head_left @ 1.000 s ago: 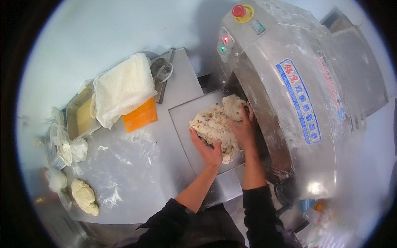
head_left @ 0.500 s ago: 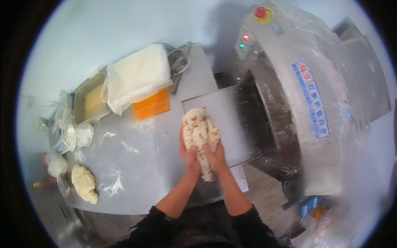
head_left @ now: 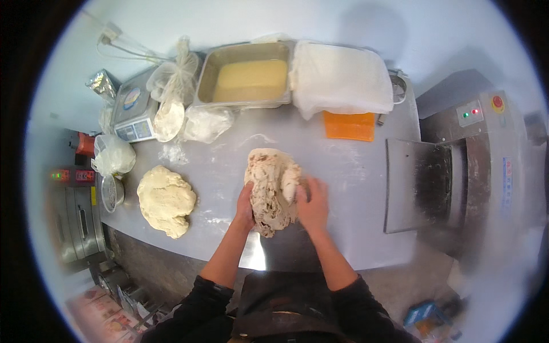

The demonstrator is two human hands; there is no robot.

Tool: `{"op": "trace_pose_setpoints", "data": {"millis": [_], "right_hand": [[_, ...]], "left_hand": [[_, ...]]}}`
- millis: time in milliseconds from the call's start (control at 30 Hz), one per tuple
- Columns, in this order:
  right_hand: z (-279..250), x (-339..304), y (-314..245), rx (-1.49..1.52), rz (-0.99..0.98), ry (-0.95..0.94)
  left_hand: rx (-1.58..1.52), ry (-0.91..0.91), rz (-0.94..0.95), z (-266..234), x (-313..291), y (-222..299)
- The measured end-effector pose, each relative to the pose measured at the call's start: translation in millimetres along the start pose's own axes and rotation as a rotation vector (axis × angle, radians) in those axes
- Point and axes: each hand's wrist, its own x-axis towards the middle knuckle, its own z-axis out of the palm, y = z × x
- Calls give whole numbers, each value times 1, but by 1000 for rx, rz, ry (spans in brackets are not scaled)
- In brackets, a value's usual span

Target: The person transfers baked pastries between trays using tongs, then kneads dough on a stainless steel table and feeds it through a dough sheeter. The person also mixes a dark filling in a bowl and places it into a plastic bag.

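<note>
A lumpy piece of pale dough (head_left: 269,186) with brown bits through it is between my two hands, at the near middle of the metal table. My left hand (head_left: 246,207) grips its left side, fingers partly hidden behind it. At the right side, my right hand (head_left: 313,206) holds the dough's edge by thumb and fingers, slightly smeared by motion. A smooth, yellowish dough mound (head_left: 166,201) lies to the left, apart from both hands.
Along the back stand a scale (head_left: 134,108), plastic bags, a metal tray (head_left: 200,86) with yellowish contents, and a white cloth (head_left: 343,77). An orange scraper (head_left: 350,127) lies before the cloth. At the right is a steel machine (head_left: 486,160) with its feed plate; a bowl (head_left: 112,191) sits far left.
My view has swung left, away from the machine. The dough with brown bits has moved from beside the machine's plate to the table's middle, still in both hands, and looks broader.
</note>
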Motion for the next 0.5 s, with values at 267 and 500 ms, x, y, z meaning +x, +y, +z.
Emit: {"op": "trace_pose_setpoints", "data": {"millis": [267,500], "right_hand": [[77,8,-41,-13,243,-40],[108,22,-80,-270,316,89]], "left_hand": [[569,346,635,-21,-19,40],[1066,638,634,-39,-30,89]]}}
